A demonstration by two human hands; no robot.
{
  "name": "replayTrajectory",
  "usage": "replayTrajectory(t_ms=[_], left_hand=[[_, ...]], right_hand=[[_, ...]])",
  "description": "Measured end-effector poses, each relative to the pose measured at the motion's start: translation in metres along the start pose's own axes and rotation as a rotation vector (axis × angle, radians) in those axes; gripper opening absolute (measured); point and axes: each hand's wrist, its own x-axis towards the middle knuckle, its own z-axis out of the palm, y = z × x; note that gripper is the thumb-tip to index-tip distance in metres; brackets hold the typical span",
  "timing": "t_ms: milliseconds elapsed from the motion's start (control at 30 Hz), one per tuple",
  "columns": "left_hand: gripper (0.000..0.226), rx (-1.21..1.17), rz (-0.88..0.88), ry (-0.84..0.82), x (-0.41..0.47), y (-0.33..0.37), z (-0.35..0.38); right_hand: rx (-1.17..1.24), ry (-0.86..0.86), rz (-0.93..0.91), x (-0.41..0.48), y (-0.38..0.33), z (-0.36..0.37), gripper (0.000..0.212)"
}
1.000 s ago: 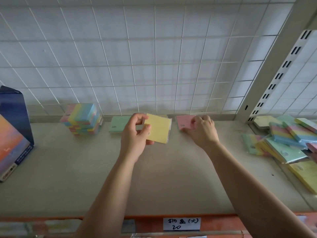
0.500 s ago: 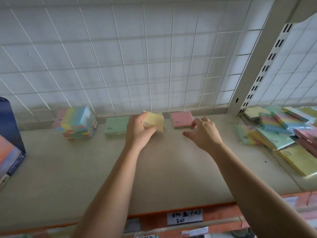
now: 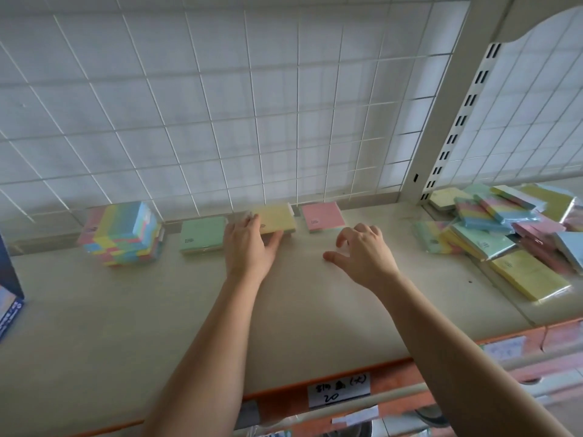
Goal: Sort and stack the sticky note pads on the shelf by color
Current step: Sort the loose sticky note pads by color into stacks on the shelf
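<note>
1. The left hand (image 3: 249,247) holds the yellow pad (image 3: 277,217) at its near left corner: the fingers are laid over the pad's left side and the thumb is stretched along its front edge.
2. The yellow pad is a pale, square block with a small dark print mark near the thumb. It lies flat on the shelf (image 3: 284,310) at the very back, against the wire grid (image 3: 220,105).
3. The right hand (image 3: 366,253) holds nothing. Its fingers are loosely curled and spread, and its thumb points left, low over the shelf (whether the tip touches the board I cannot tell).
4. Just beyond the right hand's fingertips lies the pink pad (image 3: 321,216), flat, with a narrow gap between it and the yellow pad.
5. On the yellow pad's other side lies the green pad (image 3: 203,234), also flat and partly behind the left hand's wrist side.
6. Further left stands a stack of multicolour pads (image 3: 123,234), taller than the single pads and apart from the green one.
7. Past the slotted upright post (image 3: 441,121), on the right, lies a loose heap of wrapped pads (image 3: 504,228) in yellow, blue, pink and rainbow stripes.
8. A dark blue box (image 3: 9,294) stands at the far left edge, and a handwritten label (image 3: 339,391) sits on the orange front rail
</note>
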Motion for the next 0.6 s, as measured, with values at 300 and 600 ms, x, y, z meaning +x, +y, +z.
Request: replayTrajectory(t_ms=[300,600], left_hand=[[0.04,0.002,-0.039,0.014,0.007,-0.001,0.006],[0.037,0.016,0.073,0.123,-0.003,0.021,-0.005]], right_hand=[[-0.004,0.025,-0.012,-0.01,0.001,0.002,0.04],[0.024,0.061,-0.002,-0.021,-0.003,-0.001,0.034]])
